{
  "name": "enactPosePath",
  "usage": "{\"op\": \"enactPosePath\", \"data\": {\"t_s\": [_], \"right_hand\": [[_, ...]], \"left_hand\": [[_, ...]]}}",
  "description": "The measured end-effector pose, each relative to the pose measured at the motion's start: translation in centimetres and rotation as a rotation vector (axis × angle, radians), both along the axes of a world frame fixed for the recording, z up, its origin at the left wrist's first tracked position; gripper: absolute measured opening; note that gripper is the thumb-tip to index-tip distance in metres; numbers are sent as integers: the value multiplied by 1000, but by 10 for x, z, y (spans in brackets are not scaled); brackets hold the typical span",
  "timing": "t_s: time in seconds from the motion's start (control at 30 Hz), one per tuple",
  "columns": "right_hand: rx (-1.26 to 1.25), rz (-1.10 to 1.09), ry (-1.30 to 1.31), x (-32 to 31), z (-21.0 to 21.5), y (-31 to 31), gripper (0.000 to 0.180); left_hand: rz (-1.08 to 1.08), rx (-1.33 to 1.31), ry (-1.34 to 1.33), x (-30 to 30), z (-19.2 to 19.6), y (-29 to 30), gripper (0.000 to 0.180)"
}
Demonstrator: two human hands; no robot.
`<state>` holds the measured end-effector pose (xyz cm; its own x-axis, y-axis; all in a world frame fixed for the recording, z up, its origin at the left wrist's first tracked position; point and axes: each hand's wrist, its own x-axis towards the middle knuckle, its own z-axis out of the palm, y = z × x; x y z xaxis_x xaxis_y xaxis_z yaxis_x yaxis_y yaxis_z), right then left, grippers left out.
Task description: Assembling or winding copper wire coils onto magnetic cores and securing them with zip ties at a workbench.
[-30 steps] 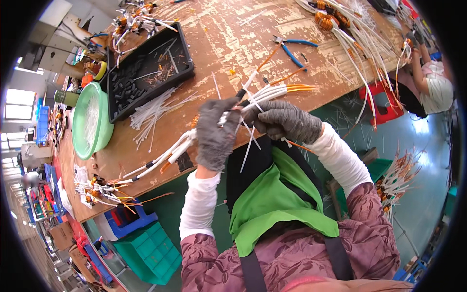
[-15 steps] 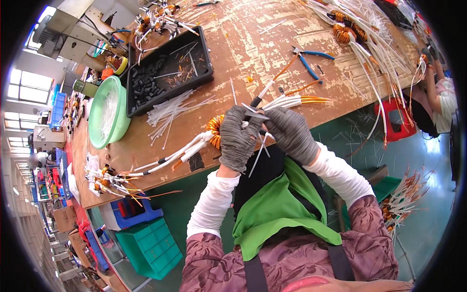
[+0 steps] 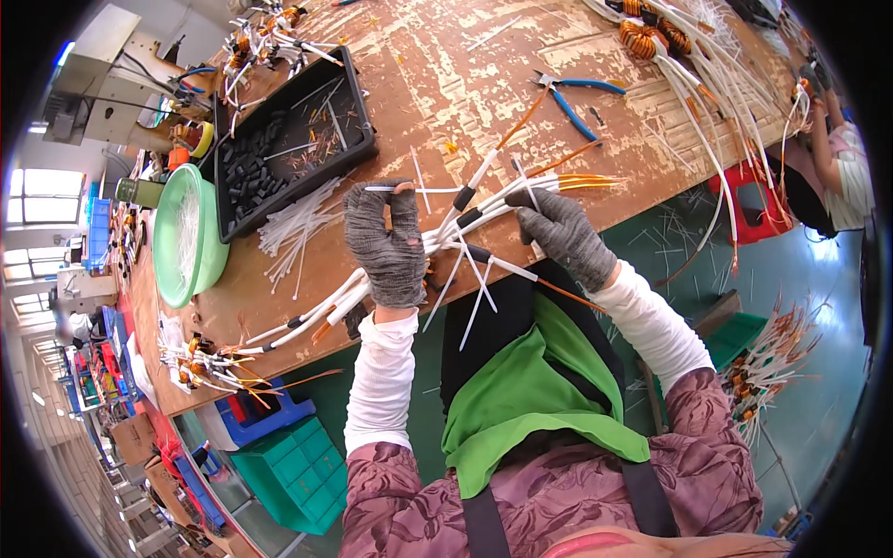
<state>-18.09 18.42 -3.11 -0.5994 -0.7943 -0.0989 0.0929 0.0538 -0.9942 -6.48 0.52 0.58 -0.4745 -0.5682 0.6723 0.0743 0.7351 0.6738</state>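
Observation:
A bundle of white cables [image 3: 349, 296] with bare copper-orange ends lies along the table's near edge. Black sleeves [image 3: 462, 198] wrap several branches, and loose white cable ties [image 3: 478, 296] hang from the bundle. My left hand [image 3: 386, 251], in a grey fingerless wrap, is over the bundle, hiding most of the orange coil. Its thumb and finger pinch a thin white cable tie [image 3: 379, 189]. At the bundle's right part, my right hand [image 3: 567, 240], wrapped likewise, is closed on a thin greyish strip [image 3: 526, 184] whose kind I cannot make out.
Blue-handled pliers [image 3: 575, 112] lie beyond my right hand. On the left are a black tray [image 3: 363, 153] of black sleeves, a pile of cable ties [image 3: 299, 228] and a green basin [image 3: 209, 256]. More coiled cable bundles [image 3: 642, 42] lie far right, near another person's arm [image 3: 820, 139].
My hands have come apart: the left moved left, the right slightly right. The cable branches between them now show. The view has shifted a little.

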Motion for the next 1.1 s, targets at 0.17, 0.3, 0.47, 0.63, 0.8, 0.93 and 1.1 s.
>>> {"op": "enactPosePath", "data": {"t_s": [0.17, 0.3, 0.47, 0.63, 0.8, 0.93, 1.1], "right_hand": [[93, 31, -101, -3, 7, -4, 23], [122, 36, -182, -5, 6, -6, 22], [101, 59, -207, -1, 8, -10, 23], [113, 120, -241, -4, 5, -13, 25], [130, 123, -256, -5, 1, -11, 26], [83, 117, -318, -5, -9, -12, 27], [48, 108, -294, -5, -12, -14, 28]], "left_hand": [[31, 210, 33, 4, 16, 7, 8], [2, 60, -14, 1, 12, 8, 7], [-41, 91, -87, -14, -9, -1, 6], [-89, 193, -101, -19, -18, -10, 10], [-52, 180, -112, -18, -9, -12, 11], [-76, 164, -87, -18, -10, -14, 11], [-45, 167, -199, -19, -7, -17, 10]]}}
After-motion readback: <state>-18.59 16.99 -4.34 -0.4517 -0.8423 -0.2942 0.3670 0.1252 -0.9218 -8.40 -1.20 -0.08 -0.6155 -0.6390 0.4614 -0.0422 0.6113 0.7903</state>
